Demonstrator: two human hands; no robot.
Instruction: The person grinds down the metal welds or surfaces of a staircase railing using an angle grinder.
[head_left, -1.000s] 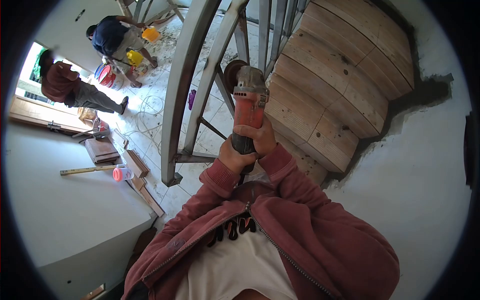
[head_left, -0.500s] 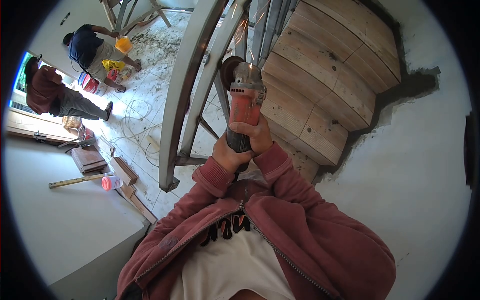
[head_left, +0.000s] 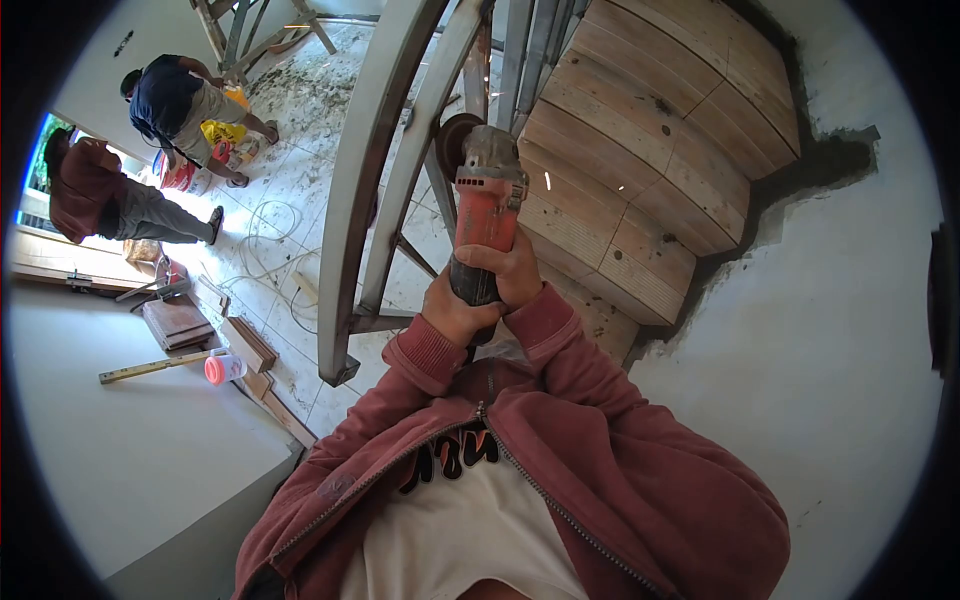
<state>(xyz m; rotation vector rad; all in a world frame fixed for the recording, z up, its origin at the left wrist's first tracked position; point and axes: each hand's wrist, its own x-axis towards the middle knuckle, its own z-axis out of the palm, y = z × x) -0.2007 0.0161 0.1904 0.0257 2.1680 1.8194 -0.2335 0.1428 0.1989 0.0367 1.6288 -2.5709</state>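
An angle grinder (head_left: 484, 222) with a red body and black grip points away from me. My left hand (head_left: 452, 308) is closed around the rear of its grip. Just ahead of it, my right hand (head_left: 511, 272) is wrapped around the body with the thumb across the top. The dark disc (head_left: 455, 146) sits on the left of the grinder head, against or very close to the grey metal railing (head_left: 408, 165); exact contact is hard to see. A few bright sparks fly near the head and over the steps.
Tiled wooden steps (head_left: 640, 150) rise on the right beside a wall with dark mortar. Two people (head_left: 172, 100) are at the upper left near buckets. A cable (head_left: 262, 235) lies on the floor. A pink-lidded jar (head_left: 215, 368) and a spirit level (head_left: 150, 368) rest on the left ledge.
The grinder head has shifted slightly left, and the spark stream has thinned to a few scattered streaks. A co-worker in dark blue has lowered an arm and the yellow bucket.
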